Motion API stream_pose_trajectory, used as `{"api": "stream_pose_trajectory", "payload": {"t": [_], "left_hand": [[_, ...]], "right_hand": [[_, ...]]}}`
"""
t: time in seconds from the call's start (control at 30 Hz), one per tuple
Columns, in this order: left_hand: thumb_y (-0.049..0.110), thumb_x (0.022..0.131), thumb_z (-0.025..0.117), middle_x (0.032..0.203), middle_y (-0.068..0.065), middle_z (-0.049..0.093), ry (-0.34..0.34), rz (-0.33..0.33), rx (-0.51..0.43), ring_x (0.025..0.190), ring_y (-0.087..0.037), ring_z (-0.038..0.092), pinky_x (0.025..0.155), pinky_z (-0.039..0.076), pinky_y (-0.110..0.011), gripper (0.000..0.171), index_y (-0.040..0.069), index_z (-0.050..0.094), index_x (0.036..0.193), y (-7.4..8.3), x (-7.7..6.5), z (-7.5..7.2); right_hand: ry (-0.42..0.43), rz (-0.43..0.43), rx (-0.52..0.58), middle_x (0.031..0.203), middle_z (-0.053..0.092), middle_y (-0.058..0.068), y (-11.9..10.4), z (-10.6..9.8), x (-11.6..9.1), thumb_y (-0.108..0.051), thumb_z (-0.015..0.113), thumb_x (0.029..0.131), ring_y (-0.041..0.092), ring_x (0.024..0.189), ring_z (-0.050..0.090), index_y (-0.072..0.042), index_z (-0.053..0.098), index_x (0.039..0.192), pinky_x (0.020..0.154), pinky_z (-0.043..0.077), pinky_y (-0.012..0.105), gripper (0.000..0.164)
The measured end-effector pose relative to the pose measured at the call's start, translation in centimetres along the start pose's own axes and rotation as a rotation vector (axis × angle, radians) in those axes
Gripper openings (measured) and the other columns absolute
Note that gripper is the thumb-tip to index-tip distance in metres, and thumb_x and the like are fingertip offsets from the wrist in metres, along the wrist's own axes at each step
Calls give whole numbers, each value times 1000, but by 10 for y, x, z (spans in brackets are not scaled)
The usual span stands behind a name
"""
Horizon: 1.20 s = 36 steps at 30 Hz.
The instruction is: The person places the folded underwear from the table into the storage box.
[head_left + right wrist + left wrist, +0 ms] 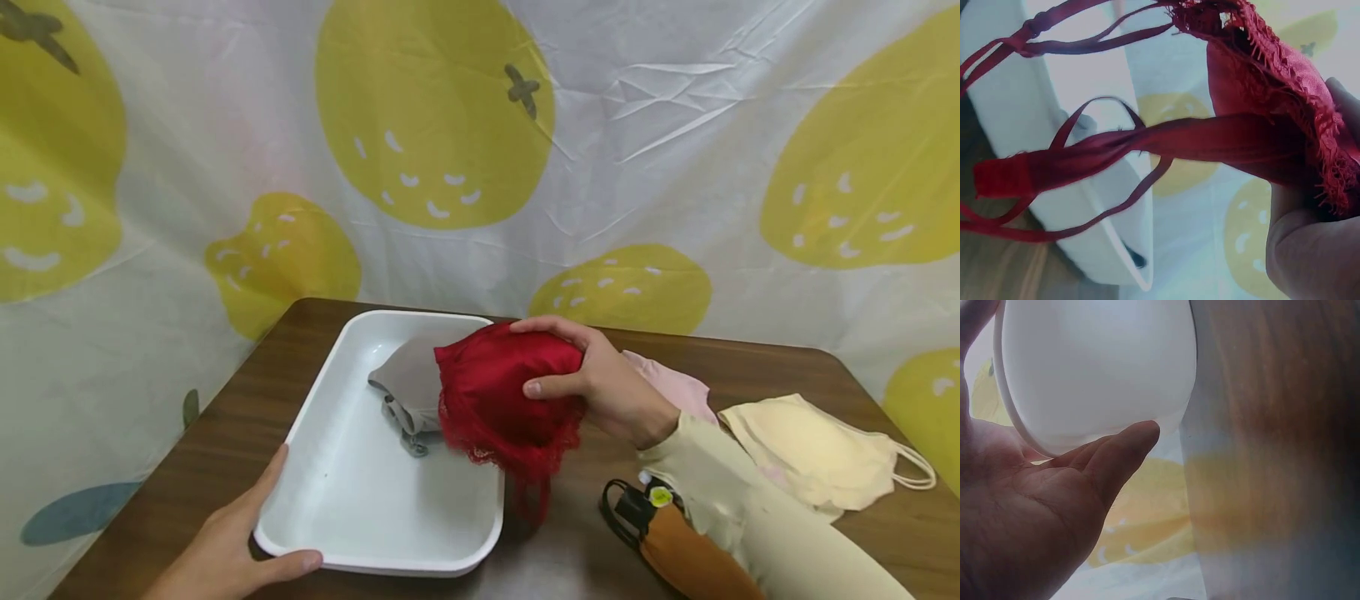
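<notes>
My right hand [611,387] grips a red bra [498,387] with lace trim, thumb on the near face and fingers over the top. The bra overlaps the right side of a white tray [322,467] in the head view. In the right wrist view its straps and red back band [1085,156] dangle free beside the tray. Inside the tray, a grey bra [412,379] lies toward the back, partly hidden behind the red one. At the tray's near left corner my left hand [232,533] holds the rim, with its thumb along the front.
To the right on the brown wooden table [765,354] lie a cream bra [810,446] and a pink one [667,383], partly hidden by my arm. An orange-brown item [690,554] with a black loop sits under my right forearm. A lemon-print curtain [637,150] hangs behind.
</notes>
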<state>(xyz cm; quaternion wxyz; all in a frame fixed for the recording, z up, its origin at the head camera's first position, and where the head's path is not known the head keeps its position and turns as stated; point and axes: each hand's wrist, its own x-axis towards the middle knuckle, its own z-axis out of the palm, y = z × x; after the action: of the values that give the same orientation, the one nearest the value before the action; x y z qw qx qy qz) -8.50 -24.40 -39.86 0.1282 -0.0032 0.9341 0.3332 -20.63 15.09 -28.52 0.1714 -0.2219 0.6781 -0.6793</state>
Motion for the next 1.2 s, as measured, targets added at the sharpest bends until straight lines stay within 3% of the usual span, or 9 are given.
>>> {"api": "stream_pose_trajectory", "payload": {"t": [0.33,0.67,0.87,1.2], "left_hand": [[48,80,81,161,-29,30,106,134,32,131,-45,53,100,50,-61,125,19,-7,162,-6,-3,4],[51,80,79,163,-26,28,48,71,-20,129,-41,55,100,50,-63,124,26,-11,161,-4,-2,3],[52,80,79,163,-26,28,65,76,-11,131,-42,53,101,49,-63,124,25,-10,162,-4,-2,4],[52,79,80,163,-24,29,76,77,-28,130,-40,53,102,48,-63,124,29,-10,161,-2,-3,4]], "right_hand": [[20,-74,26,132,60,3,-27,13,26,11,68,84,15,104,66,-18,55,135,83,61,30,60],[29,-116,108,130,58,4,-36,28,55,10,67,86,18,105,63,-19,59,131,83,61,29,55],[41,-144,164,123,62,5,-34,36,71,11,67,85,16,98,66,-19,61,129,79,62,29,53],[125,-98,196,116,65,3,-8,40,96,10,68,85,14,96,67,-17,62,125,78,61,27,48]]}}
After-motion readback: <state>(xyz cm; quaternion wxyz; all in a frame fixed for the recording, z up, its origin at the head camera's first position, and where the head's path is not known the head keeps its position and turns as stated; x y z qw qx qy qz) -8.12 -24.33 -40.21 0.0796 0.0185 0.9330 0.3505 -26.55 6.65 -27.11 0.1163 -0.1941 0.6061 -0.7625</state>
